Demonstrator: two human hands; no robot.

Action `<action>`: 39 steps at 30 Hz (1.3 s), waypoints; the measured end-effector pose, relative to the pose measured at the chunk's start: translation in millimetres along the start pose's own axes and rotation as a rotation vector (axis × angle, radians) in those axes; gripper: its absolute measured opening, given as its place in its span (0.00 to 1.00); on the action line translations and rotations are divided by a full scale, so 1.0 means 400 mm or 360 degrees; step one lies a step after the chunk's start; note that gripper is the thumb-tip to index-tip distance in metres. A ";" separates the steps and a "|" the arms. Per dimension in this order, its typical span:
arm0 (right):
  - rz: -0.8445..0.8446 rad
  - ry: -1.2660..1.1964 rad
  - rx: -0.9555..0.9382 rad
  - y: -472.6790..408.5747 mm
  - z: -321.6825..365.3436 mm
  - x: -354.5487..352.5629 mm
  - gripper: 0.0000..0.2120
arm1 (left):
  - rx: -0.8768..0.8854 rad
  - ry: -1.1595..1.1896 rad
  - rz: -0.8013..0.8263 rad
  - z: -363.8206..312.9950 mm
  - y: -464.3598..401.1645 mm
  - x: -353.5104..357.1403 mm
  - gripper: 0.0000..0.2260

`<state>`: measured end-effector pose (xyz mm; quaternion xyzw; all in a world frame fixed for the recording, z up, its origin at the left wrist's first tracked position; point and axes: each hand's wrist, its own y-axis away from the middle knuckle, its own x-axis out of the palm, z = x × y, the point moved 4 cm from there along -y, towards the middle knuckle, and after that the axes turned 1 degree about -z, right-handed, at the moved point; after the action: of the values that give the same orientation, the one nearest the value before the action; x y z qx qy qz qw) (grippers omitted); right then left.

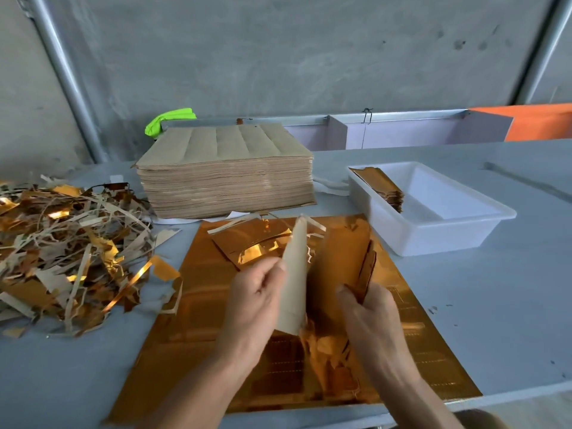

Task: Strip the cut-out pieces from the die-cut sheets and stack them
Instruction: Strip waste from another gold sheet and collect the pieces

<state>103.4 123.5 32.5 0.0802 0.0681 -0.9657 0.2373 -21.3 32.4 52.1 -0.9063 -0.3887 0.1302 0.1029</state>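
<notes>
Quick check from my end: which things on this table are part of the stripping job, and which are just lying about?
Job:
left hand and right hand holding a partly stripped piece
gold sheet
tall sheet stack
white tub with stacked cut-outs
scrap pile

Lying about:
green cloth
orange panel

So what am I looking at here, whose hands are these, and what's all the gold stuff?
A person's head-worn camera looks down at their own hands; there is no robot. The left hand holds a brown-backed card piece, while the right hand grips a bundle of gold pieces. Beneath lies a gold die-cut sheet on the grey table. Left: a scrap pile. Behind: a stack of sheets. Right: a white tub with stacked finished pieces.
</notes>
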 end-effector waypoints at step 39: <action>-0.0173 -0.0382 0.0745 0.004 -0.073 -0.147 0.08 | -0.0437 -0.1578 -0.0428 0.085 -0.090 -0.171 0.31</action>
<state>159.1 153.4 14.9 0.0141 -0.1814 -0.9691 0.1664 -101.8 9.5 41.0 -0.6833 -0.5170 0.4765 -0.1970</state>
